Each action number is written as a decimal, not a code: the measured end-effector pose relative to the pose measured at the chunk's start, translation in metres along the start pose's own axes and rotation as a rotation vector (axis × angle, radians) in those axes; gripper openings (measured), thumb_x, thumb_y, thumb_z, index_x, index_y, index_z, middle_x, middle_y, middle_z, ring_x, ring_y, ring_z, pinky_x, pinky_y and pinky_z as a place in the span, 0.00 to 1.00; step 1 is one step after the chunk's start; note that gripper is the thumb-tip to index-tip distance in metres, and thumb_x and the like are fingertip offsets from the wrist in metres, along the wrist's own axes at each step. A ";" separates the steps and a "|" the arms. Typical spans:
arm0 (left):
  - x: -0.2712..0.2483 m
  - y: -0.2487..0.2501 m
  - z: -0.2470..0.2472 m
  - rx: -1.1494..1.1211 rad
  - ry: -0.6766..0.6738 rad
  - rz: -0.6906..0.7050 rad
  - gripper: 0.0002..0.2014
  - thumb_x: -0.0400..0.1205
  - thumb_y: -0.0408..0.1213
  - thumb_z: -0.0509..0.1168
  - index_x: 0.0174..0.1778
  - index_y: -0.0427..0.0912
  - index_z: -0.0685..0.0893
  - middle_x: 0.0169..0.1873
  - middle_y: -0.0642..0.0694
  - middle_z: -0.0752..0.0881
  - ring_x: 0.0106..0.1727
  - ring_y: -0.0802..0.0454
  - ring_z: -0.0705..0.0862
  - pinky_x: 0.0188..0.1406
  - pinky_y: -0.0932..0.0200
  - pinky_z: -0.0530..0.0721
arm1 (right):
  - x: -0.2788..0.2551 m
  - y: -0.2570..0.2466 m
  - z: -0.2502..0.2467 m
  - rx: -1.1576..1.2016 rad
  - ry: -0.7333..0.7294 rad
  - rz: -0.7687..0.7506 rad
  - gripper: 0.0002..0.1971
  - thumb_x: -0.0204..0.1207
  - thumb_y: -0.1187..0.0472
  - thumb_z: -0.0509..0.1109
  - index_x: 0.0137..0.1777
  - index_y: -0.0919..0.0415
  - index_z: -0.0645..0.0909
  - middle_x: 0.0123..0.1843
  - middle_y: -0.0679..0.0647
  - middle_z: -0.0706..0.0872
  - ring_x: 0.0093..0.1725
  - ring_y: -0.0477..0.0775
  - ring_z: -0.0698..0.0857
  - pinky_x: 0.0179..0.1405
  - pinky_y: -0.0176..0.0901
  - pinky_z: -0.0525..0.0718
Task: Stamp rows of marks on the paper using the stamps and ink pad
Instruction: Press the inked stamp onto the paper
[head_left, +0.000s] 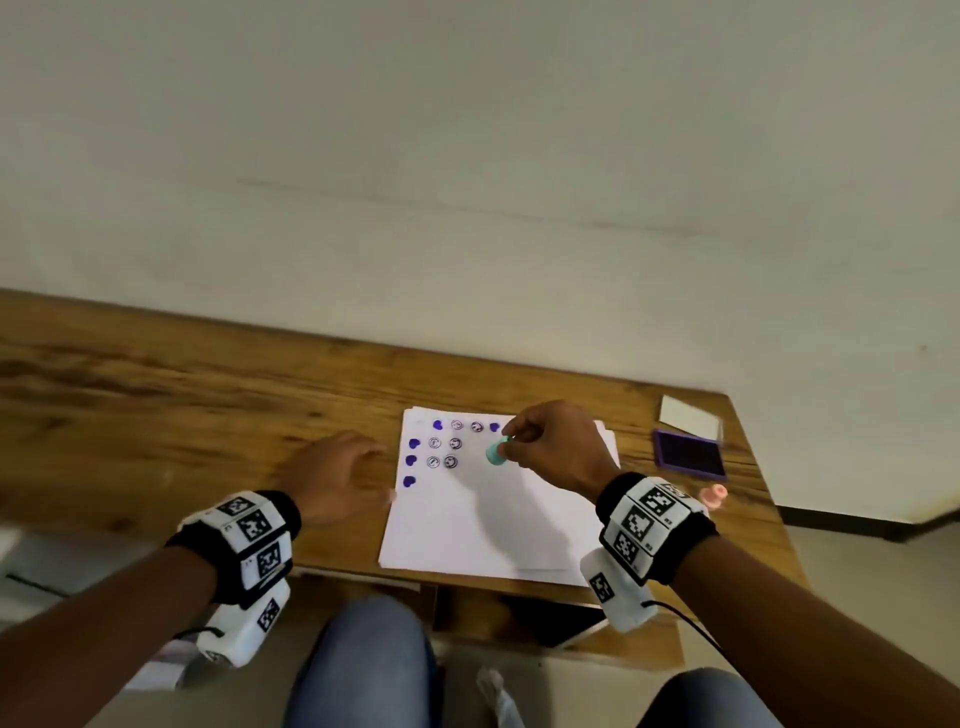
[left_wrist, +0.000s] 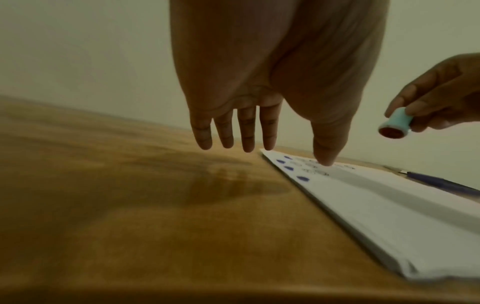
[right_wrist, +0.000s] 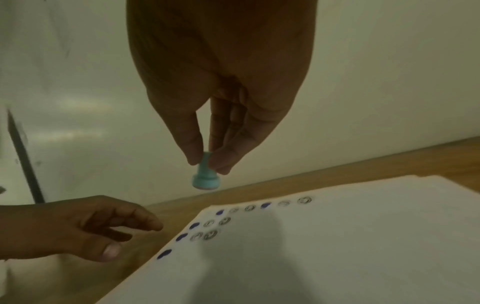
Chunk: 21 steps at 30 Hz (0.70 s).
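Note:
A white stack of paper (head_left: 493, 525) lies on the wooden table, with blue hearts and round black marks in rows at its top left (right_wrist: 207, 228). My right hand (head_left: 550, 447) pinches a small teal stamp (head_left: 496, 453) by its handle, lifted above the paper with its face tilted (left_wrist: 394, 123) (right_wrist: 206, 179). My left hand (head_left: 337, 478) hovers open over the bare wood just left of the paper, fingers spread and relaxed (left_wrist: 233, 131). The purple ink pad (head_left: 690, 461) lies open at the table's right end.
The ink pad's white lid (head_left: 688, 417) lies behind the pad. A pink stamp (head_left: 712, 496) rests near the table's right front edge. A pale wall runs close behind the table. My knees are below the front edge.

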<state>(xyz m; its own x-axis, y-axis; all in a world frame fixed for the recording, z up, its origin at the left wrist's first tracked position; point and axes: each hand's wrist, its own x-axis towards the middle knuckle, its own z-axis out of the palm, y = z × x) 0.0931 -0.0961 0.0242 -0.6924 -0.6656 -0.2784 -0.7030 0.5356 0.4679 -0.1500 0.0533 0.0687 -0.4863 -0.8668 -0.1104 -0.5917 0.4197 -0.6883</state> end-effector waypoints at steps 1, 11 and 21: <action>-0.003 -0.008 0.009 -0.025 0.010 0.003 0.42 0.64 0.67 0.71 0.72 0.51 0.76 0.71 0.51 0.77 0.71 0.51 0.76 0.70 0.55 0.73 | 0.002 -0.005 0.014 -0.033 -0.021 -0.004 0.06 0.67 0.55 0.82 0.43 0.52 0.91 0.38 0.48 0.92 0.41 0.50 0.91 0.44 0.44 0.87; -0.003 -0.029 0.056 0.009 0.154 0.038 0.48 0.59 0.80 0.54 0.74 0.58 0.73 0.80 0.55 0.65 0.84 0.51 0.57 0.83 0.41 0.51 | 0.011 -0.030 0.069 -0.238 -0.058 -0.045 0.10 0.69 0.51 0.79 0.49 0.52 0.92 0.43 0.45 0.93 0.43 0.45 0.85 0.45 0.36 0.73; -0.007 -0.034 0.063 0.044 0.128 0.050 0.47 0.62 0.76 0.51 0.79 0.63 0.65 0.84 0.55 0.55 0.86 0.51 0.45 0.84 0.42 0.39 | 0.011 -0.042 0.084 -0.268 -0.065 -0.081 0.11 0.71 0.53 0.78 0.51 0.54 0.92 0.45 0.47 0.93 0.46 0.47 0.89 0.52 0.41 0.84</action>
<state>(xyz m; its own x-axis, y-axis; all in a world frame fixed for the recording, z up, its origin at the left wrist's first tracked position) 0.1112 -0.0770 -0.0431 -0.7023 -0.6970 -0.1452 -0.6767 0.5902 0.4401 -0.0763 0.0031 0.0359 -0.3934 -0.9122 -0.1149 -0.7799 0.3972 -0.4837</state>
